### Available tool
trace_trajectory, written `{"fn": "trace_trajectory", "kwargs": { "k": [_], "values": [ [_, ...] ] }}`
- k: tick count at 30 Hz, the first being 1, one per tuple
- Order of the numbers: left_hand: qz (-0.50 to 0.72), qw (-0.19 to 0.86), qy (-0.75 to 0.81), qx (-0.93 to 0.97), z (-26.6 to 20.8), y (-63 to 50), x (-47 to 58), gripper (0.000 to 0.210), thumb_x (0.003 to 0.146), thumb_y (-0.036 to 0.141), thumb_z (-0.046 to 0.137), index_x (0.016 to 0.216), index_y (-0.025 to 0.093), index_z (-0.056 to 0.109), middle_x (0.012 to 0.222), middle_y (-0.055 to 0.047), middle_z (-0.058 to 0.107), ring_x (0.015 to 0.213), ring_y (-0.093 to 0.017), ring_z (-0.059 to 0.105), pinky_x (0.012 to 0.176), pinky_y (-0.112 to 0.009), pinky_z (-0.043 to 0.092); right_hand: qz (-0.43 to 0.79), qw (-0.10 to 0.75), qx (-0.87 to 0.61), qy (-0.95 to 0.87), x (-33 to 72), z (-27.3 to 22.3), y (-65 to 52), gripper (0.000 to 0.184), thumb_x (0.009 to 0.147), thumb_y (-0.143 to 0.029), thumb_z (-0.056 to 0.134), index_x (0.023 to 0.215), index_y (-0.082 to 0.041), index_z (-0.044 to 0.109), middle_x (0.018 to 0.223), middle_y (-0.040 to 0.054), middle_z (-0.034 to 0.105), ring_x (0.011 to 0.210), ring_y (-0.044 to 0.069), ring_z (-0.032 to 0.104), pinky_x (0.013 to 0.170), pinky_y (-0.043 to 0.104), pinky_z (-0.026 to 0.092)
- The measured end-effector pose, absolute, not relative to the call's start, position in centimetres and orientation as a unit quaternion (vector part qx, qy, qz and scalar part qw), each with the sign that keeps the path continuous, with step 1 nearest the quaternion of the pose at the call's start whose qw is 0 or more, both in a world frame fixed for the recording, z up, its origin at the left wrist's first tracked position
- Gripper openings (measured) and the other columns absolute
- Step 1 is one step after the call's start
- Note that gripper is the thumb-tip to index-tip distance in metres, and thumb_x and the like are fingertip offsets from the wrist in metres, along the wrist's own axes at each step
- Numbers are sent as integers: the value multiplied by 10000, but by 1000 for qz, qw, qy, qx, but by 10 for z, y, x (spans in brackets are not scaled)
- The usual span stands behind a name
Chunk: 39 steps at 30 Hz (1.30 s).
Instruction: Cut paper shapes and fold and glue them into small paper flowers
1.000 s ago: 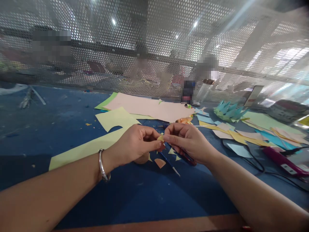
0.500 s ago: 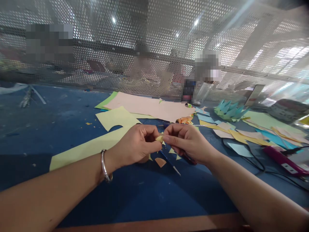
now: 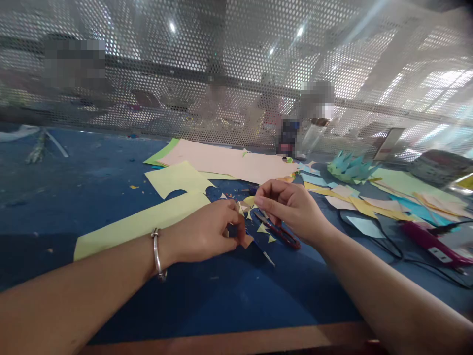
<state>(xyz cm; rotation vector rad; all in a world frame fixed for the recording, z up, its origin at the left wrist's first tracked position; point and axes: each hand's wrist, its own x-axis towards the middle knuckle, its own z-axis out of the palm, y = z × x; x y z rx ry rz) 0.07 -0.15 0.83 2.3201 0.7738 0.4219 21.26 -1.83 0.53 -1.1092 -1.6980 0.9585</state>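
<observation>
Squeezing could crease yellow paper (image 3: 250,201) my right hand (image 3: 288,206) pinches; my left hand (image 3: 205,231), grip unclear, touches orange paper (image 3: 248,241) at six o'clock.

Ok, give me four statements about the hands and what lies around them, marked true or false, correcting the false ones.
1. The right hand pinches a small curved yellow paper piece. True.
2. The silver metal bangle circles the right wrist. False: the bangle is on the left wrist.
3. The red-handled metal scissors lie beneath the left hand. False: the scissors lie by the right hand.
4. The spiky teal paper shape is farther right than both hands. True.
</observation>
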Motion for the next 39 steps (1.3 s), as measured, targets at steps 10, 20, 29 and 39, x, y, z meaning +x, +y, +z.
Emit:
{"fn": "trace_trajectory", "kwargs": {
  "k": [10,20,29,39],
  "values": [
    [353,352,346,795,-5,12,1,99,859,232,631,923,194,697,893,-26,735,801,-170,673,745,-303,509,212,448,-452,-741,213,-3,-19,148,899,-321,652,852,-181,633,683,-27,575,541,73,483,486,208,377],
    [417,546,304,660,0,8,9,133,780,217,754,857,167,658,845,-5,671,794,-123,623,760,-264,482,135,443,-431,-774,212,-4,-20,75,906,-244,632,866,-181,637,737,-16,596,593,84,498,526,213,404],
    [450,526,302,655,-2,10,7,213,834,227,713,1024,181,625,934,-28,654,881,-153,631,859,-327,489,72,424,-423,-798,210,-3,-22,62,898,-218,639,846,-185,637,728,-23,591,563,76,495,531,213,410],
    [454,549,302,633,1,5,8,223,838,214,706,1040,177,618,876,-13,658,835,-132,631,800,-282,498,54,424,-405,-808,204,-3,-21,65,898,-188,617,837,-175,632,751,-12,593,590,79,516,557,215,433]
  ]
}}
